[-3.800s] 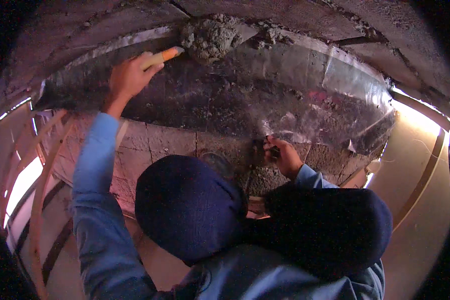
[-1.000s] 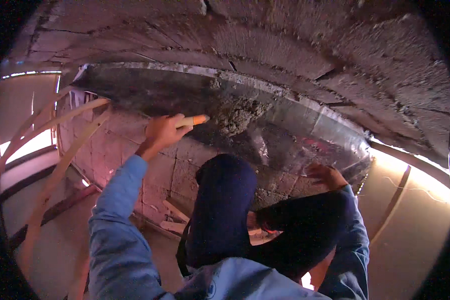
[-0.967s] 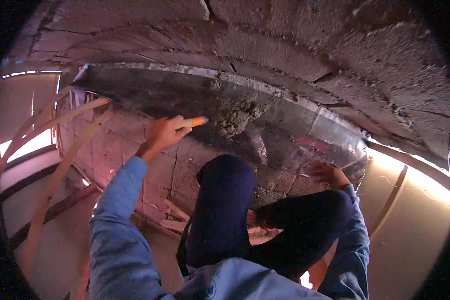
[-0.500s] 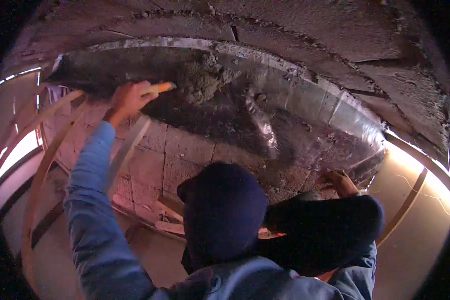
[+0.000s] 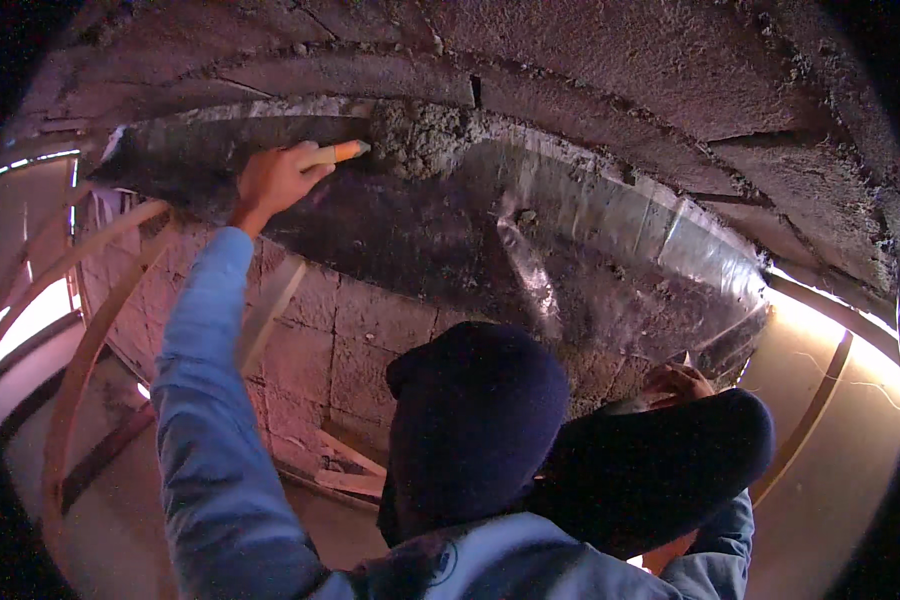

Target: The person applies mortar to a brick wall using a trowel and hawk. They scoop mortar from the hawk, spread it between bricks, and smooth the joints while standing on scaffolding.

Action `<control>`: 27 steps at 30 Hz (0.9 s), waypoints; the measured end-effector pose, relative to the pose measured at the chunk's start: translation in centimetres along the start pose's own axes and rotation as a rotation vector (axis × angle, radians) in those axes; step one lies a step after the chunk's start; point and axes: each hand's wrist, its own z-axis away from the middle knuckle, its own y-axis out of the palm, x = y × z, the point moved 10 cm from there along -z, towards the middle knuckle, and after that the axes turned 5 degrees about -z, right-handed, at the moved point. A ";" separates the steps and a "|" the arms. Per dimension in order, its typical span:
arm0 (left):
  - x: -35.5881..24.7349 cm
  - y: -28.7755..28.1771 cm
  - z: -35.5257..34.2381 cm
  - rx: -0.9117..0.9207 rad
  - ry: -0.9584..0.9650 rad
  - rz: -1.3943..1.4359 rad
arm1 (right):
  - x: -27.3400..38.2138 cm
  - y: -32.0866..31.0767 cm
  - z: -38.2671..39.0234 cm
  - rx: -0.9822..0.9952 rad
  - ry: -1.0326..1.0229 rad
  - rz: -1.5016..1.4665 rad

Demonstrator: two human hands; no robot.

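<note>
My left hand (image 5: 275,183) is closed round a short tool with a pale and orange handle (image 5: 338,153). Its small grey end lies close to a lump of wet mortar (image 5: 425,138); any blade is hidden or too dark to make out. The mortar sits at the upper edge of a long, dark, shiny sheet (image 5: 410,235). My right hand (image 5: 676,383) is low at the right, behind my dark-trousered knee, its fingers curled. A greyish thing shows beside those fingers, too blurred to name.
Rough blocks with mortar joints (image 5: 590,60) run above the sheet, and a block wall (image 5: 290,350) stands below it. Bent-looking wooden poles (image 5: 110,310) rise at the left. Bright gaps and a pale panel (image 5: 820,450) are at the right. My raised knees (image 5: 480,430) fill the middle.
My left hand has moved up and slightly right with the tool. The mortar lump has shifted up to the sheet's upper edge. My right hand's fingers, earlier spread, are now curled.
</note>
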 end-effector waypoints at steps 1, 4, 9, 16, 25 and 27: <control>-0.1 -0.2 0.2 -0.023 0.005 0.013 | -1.0 -1.3 -0.8 0.010 -0.019 -0.007; 0.0 -1.2 2.0 -0.050 0.015 0.037 | -1.2 -1.7 -1.7 0.071 -0.040 -0.015; -1.8 -8.3 5.7 0.031 0.056 0.121 | 3.8 1.2 3.6 0.153 -0.044 0.045; -2.7 -19.2 11.0 0.148 -0.013 0.075 | 9.6 -4.3 15.5 -0.112 -0.236 0.050; -5.6 -44.9 20.0 0.126 0.033 0.108 | 15.3 0.6 30.7 -0.245 -0.527 -0.120; -4.9 -49.0 21.9 0.147 -0.006 0.043 | 15.8 3.0 33.0 -0.218 -0.601 -0.122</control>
